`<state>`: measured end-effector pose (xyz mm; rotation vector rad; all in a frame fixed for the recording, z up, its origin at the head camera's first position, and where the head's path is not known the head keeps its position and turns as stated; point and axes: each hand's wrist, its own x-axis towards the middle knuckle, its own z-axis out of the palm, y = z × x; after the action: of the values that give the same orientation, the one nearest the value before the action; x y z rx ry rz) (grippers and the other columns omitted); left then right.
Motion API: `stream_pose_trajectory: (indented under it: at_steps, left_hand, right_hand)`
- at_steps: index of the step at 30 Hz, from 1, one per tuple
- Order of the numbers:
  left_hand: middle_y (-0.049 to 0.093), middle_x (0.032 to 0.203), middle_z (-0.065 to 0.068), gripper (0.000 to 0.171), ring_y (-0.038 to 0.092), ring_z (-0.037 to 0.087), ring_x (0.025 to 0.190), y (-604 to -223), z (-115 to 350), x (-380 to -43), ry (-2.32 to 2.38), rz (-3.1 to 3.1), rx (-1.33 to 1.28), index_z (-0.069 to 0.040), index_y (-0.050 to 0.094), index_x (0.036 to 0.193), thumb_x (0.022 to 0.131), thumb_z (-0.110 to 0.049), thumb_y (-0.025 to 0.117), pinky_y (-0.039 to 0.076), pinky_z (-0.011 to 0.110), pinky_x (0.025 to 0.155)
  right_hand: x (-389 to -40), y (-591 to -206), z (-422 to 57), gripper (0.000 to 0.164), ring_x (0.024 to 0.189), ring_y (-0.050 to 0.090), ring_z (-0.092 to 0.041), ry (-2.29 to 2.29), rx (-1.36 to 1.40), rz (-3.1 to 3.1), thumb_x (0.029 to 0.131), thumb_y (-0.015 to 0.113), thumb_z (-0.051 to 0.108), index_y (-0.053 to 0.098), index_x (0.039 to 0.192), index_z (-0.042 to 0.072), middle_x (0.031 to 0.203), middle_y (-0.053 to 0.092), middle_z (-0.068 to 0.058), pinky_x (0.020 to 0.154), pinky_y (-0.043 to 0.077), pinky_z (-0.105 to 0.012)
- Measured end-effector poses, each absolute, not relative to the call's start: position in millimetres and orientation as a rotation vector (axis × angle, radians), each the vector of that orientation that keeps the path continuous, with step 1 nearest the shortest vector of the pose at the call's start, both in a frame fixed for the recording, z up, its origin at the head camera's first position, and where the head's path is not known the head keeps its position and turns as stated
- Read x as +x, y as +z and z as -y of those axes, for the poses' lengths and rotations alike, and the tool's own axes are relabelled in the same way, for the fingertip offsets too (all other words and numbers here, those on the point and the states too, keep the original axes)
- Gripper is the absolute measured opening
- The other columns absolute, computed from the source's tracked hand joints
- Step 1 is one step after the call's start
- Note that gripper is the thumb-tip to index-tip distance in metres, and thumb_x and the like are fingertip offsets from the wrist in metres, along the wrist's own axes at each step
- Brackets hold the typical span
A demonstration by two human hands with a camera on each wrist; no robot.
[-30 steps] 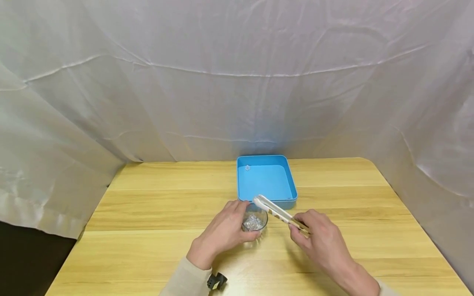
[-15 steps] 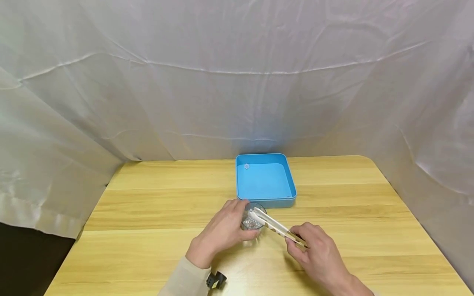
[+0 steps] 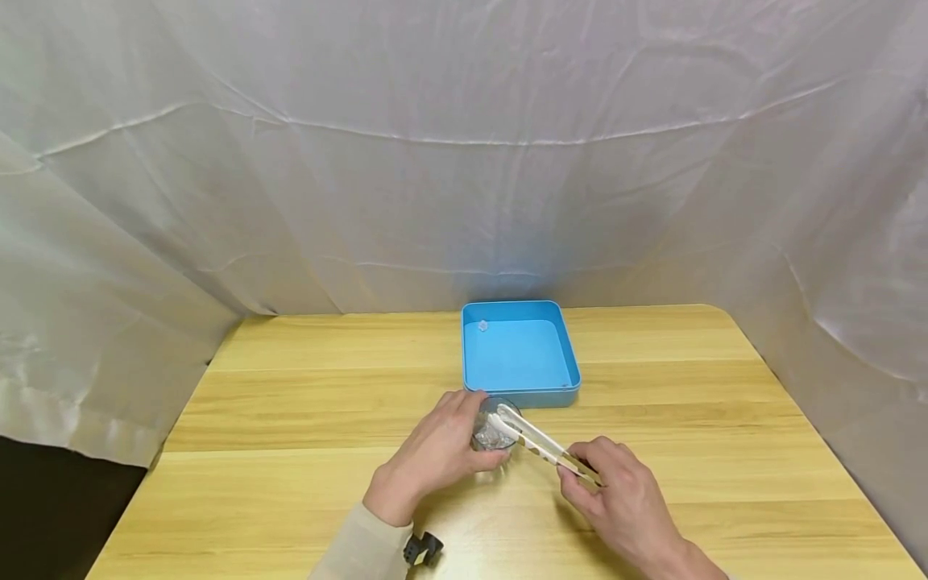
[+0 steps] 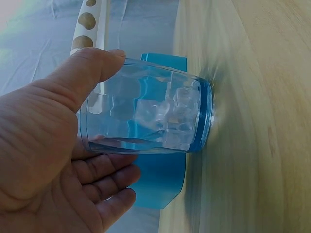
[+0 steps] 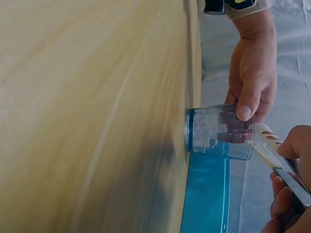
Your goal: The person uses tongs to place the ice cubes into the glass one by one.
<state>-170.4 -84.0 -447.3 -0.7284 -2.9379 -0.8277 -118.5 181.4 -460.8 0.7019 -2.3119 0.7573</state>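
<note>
My left hand (image 3: 435, 459) holds a clear glass cup (image 4: 116, 124) by its upper part, thumb on one side and fingers on the other. The cup stands upright on the table with several clear ice-like cubes (image 4: 177, 116) at its bottom. In my right hand (image 3: 631, 499) is a pair of food tongs (image 3: 544, 447), white with brown spots. Their white tips reach down into the cup's mouth, a little apart. Whether the tips touch a cube cannot be made out.
Just behind the cup sits a square blue box (image 3: 518, 354), open at the top. One clear piece (image 3: 482, 325) lies in its far left corner. The wooden table (image 3: 304, 411) is bordered by hanging grey cloth (image 3: 464, 201) at the back and sides.
The tongs have come down from above the cup's rim, and their tips are now inside it. My right hand shifted slightly left and down. The left hand stays on the cup.
</note>
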Motion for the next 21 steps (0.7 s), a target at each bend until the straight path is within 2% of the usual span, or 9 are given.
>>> stream_pose_trajectory:
  at_steps: [21]
  left_hand:
    - [0.066, 0.124, 0.004, 0.076, 0.057, 0.019, 0.113, -448.1, 83.3, -170.6, -0.854, 2.945, -0.720, -0.005, 0.056, 0.143, 0.087, -0.048, 0.085, 0.054, 0.032, 0.089]
  right_hand:
    - [-118.4, -463.7, -180.6, 0.022, 0.069, 0.048, 0.000, 0.754, 0.684, 2.308, 0.072, 0.083, 0.010, 0.072, 0.091, 0.014, 0.082, 0.065, 0.013, 0.058, 0.043, -0.014]
